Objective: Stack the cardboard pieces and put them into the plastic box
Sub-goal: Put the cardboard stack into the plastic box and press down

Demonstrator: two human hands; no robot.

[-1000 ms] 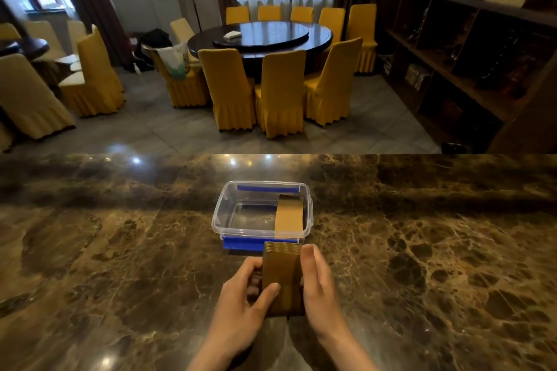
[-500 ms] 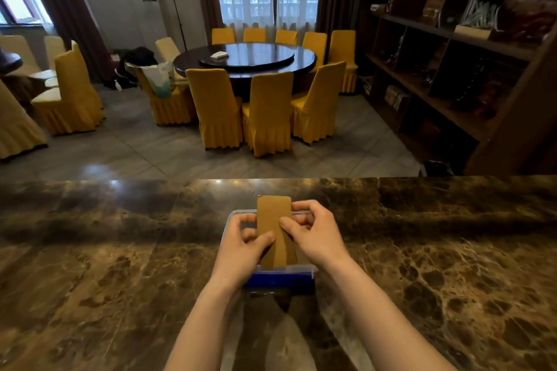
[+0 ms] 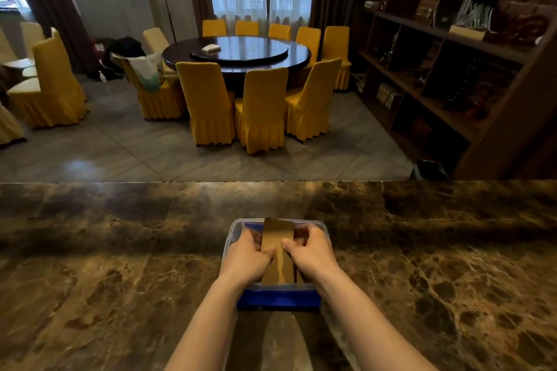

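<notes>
A stack of brown cardboard pieces (image 3: 278,245) is held inside the clear plastic box (image 3: 230,233), which has a blue base and stands on the marble counter. My left hand (image 3: 245,259) grips the stack's left side and my right hand (image 3: 310,253) grips its right side, thumbs on top. The stack lies lengthwise, its far end near the box's back wall. Both hands reach down into the box and hide most of its inside. An earlier cardboard piece in the box cannot be made out.
The dark marble counter (image 3: 120,265) stretches wide to both sides of the box. Beyond its far edge are a round dining table (image 3: 238,53) with yellow chairs and a dark wooden shelf unit (image 3: 452,69) at the right.
Both hands carried the stack from the counter in front of the box forward over it, then lowered it into the box. The view tilted upward.
</notes>
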